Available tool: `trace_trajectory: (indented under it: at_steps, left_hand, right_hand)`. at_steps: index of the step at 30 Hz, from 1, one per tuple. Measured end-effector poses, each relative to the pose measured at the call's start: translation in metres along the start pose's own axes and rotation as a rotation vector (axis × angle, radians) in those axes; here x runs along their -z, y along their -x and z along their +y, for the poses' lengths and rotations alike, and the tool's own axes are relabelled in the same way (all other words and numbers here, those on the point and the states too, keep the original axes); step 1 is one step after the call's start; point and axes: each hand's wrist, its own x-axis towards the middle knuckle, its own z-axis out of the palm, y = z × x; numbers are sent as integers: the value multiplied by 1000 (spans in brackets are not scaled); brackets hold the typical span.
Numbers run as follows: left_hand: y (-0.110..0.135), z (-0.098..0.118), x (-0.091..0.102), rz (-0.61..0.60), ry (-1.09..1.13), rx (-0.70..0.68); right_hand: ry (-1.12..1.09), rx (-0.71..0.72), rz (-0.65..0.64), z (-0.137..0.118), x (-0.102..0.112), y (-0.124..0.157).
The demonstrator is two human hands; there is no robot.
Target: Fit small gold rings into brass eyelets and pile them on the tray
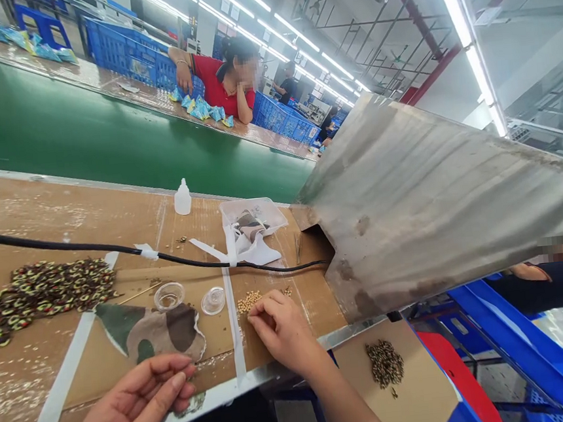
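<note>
My left hand point(138, 404) is held at the table's front edge with thumb and fingertips pressed together; anything between them is too small to make out. Just beyond it lies a camouflage cloth point(156, 330). My right hand point(284, 329) rests by a little pile of tan beads point(249, 301), its fingers pinched, and what they grip is hidden. A few more small bits lie past its knuckles. Two clear plastic pieces, a round cup point(169, 295) and a round lid or dish point(213, 301), sit between the cloth and the beads.
A black cable point(92, 248) crosses the table into a notched metal panel point(433, 204) on the right. Dark patterned pieces point(61, 289) are heaped at left. Behind stand a white bottle point(182, 197) and a plastic tray point(279, 216). A person sits across the green belt point(82, 133).
</note>
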Motion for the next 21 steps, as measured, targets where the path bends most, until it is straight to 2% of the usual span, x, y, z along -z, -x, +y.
trace_trajectory:
  at_steps: [3, 6, 9, 13, 21]
  left_hand:
    - [10, 13, -10, -10, -53, -2]
    - [18, 21, -15, -84, -76, -23]
    - [20, 19, -14, -125, -81, -76]
    - [16, 15, -11, -105, -85, -111]
    - [18, 15, -14, -89, -157, -180]
  right_hand:
    - [-320, 24, -6, -28, -11, 9]
    - [-445, 101, -14, -52, -25, 15]
    - [-376, 169, 59, -62, -37, 18]
    - [-237, 283, 194, -61, -44, 21]
    - [-237, 332, 230, -57, -44, 26]
